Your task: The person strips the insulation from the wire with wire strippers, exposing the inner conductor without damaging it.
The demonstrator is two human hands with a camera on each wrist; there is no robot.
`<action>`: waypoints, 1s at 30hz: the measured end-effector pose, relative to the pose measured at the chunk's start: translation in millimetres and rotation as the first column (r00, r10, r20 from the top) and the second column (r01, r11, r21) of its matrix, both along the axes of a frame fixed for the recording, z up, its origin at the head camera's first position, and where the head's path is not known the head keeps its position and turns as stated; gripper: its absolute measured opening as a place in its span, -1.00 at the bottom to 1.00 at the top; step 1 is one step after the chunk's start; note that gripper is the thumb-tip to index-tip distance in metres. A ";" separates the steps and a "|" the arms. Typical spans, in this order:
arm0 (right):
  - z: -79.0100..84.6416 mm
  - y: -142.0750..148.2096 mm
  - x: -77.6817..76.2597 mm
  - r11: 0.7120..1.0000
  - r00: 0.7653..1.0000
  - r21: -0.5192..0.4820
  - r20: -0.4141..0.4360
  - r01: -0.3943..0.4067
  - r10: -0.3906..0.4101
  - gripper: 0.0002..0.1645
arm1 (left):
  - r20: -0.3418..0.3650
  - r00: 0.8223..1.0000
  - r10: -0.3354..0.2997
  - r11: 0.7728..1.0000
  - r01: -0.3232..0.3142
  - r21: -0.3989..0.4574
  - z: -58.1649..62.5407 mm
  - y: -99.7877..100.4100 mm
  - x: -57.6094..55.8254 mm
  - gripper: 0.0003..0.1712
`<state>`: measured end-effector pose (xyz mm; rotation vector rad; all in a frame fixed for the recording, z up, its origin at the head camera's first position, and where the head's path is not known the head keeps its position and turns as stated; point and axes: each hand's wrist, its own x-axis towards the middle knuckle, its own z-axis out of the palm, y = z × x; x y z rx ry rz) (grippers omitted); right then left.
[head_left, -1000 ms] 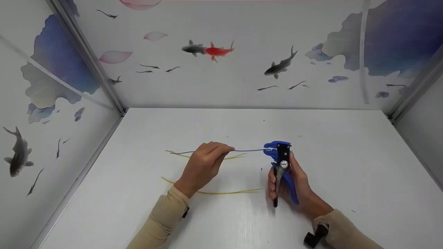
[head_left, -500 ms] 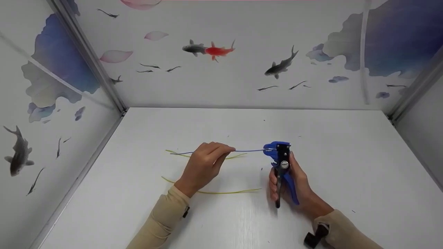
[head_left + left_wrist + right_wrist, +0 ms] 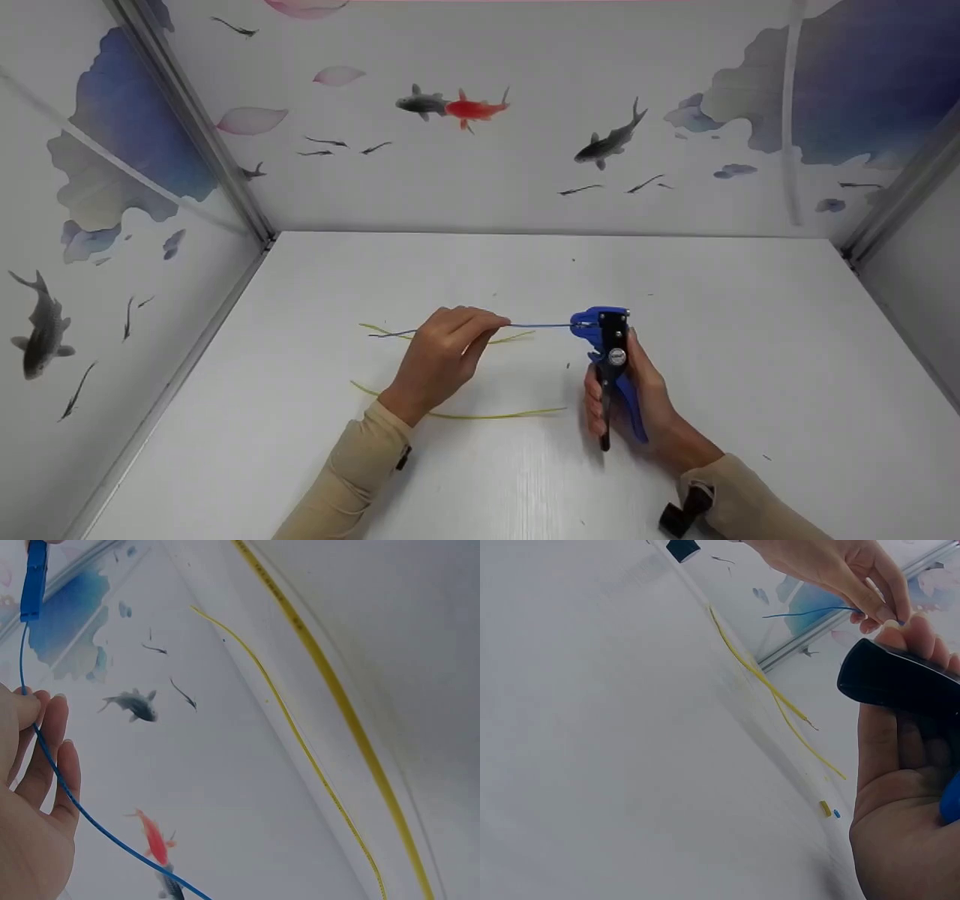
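Your left hand [image 3: 442,354] pinches the blue wire [image 3: 540,325], which spans the gap between your hands into the wire stripper [image 3: 615,334] gripped in your right hand [image 3: 660,405]. With a slack pinch, any pull could slip the wire loose; squeezing the stripper too hard might sever it.

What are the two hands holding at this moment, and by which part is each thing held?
The left hand pinches the blue wire partway along its length; the right hand grips the wire stripper by its handles.
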<state>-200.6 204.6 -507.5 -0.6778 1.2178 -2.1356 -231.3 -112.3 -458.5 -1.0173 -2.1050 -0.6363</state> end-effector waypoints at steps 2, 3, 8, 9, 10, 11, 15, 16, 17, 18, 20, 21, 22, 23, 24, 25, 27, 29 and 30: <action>-0.1 0.2 0.1 1.000 1.000 -0.003 -0.004 0.000 0.000 0.07 | 0.005 1.000 0.000 1.000 0.000 -0.003 -0.2 0.0 -0.4 -0.79; -0.3 0.2 0.1 1.000 1.000 -0.005 -0.006 -0.002 0.001 0.07 | 0.005 1.000 0.000 1.000 0.000 -0.004 -0.3 0.0 -0.6 -0.79; -0.6 -0.4 -0.8 1.000 1.000 -0.027 -0.028 -0.015 0.014 0.07 | 0.005 1.000 0.005 1.000 -0.005 -0.003 -1.8 -0.8 -1.3 -0.79; -1.0 -0.5 -1.2 0.999 0.999 -0.029 -0.033 -0.016 0.015 0.07 | 0.004 1.000 0.007 1.000 -0.007 -0.003 -1.9 -0.9 -1.3 -0.79; -1.2 -0.8 -1.3 0.999 0.999 -0.030 -0.036 -0.015 0.013 0.07 | 0.004 1.000 0.008 1.000 -0.008 -0.003 -1.9 -1.0 -1.2 -0.79; -1.4 -1.0 -1.4 1.000 0.999 -0.028 -0.040 -0.013 0.011 0.07 | 0.001 1.000 0.007 1.000 -0.007 -0.002 -1.7 -1.1 -1.2 -0.79; -1.4 -1.6 -1.1 1.000 0.998 -0.014 -0.060 -0.003 0.002 0.06 | -0.011 1.000 0.006 1.000 -0.006 -0.001 -0.4 -1.0 -1.0 -0.79; -1.1 -1.9 -0.9 1.000 0.998 -0.011 -0.062 -0.002 0.001 0.06 | -0.014 1.000 0.006 1.000 -0.006 0.001 -0.2 -1.1 -0.9 -0.80; -0.6 -2.0 -0.7 1.000 0.998 -0.008 -0.065 0.001 -0.001 0.07 | -0.017 1.000 0.005 1.000 -0.005 0.004 0.2 -1.3 -0.9 -0.80; -0.1 -2.1 -0.5 1.000 0.998 -0.006 -0.067 0.003 -0.003 0.06 | -0.018 1.000 0.006 1.000 -0.006 0.005 0.6 -1.2 -0.9 -0.80; 1.1 -2.3 -0.1 1.000 0.998 0.002 -0.067 0.006 -0.006 0.06 | -0.023 1.000 0.007 1.000 -0.007 0.010 1.3 -1.2 -1.0 -0.80; 1.8 -2.3 0.2 1.000 0.998 0.007 -0.065 0.008 -0.007 0.06 | -0.024 1.000 0.007 1.000 -0.006 0.013 1.8 -1.2 -0.9 -0.80; 2.5 -2.2 0.7 1.000 0.998 0.014 -0.062 0.011 -0.010 0.06 | -0.027 1.000 0.006 1.000 -0.005 0.016 2.4 -1.2 -0.6 -0.79; 3.3 -2.3 1.3 1.000 0.998 0.021 -0.058 0.015 -0.014 0.06 | -0.030 1.000 0.005 1.000 -0.005 0.018 2.9 -1.1 -0.4 -0.79; 3.5 -2.5 1.8 0.999 0.998 0.027 -0.053 0.017 -0.016 0.06 | -0.034 0.999 0.005 1.000 -0.004 0.020 3.3 -0.9 -0.1 -0.79; 4.1 -2.3 2.4 0.999 0.999 0.034 -0.051 0.019 -0.017 0.06 | -0.037 0.999 0.004 1.000 -0.003 0.022 3.5 -0.8 0.0 -0.79; 4.3 -2.2 3.0 0.999 0.998 0.044 -0.054 0.026 -0.023 0.06 | -0.040 0.999 0.004 1.000 -0.003 0.022 4.0 -0.5 0.3 -0.80; 4.7 -2.2 3.9 0.998 0.998 0.052 -0.062 0.032 -0.029 0.07 | -0.040 0.999 0.004 1.000 -0.003 0.022 4.0 -0.1 0.5 -0.80; 4.5 -2.0 4.0 0.998 0.997 0.053 -0.070 0.036 -0.033 0.06 | -0.039 0.999 0.005 1.000 -0.004 0.020 4.2 0.0 0.6 -0.80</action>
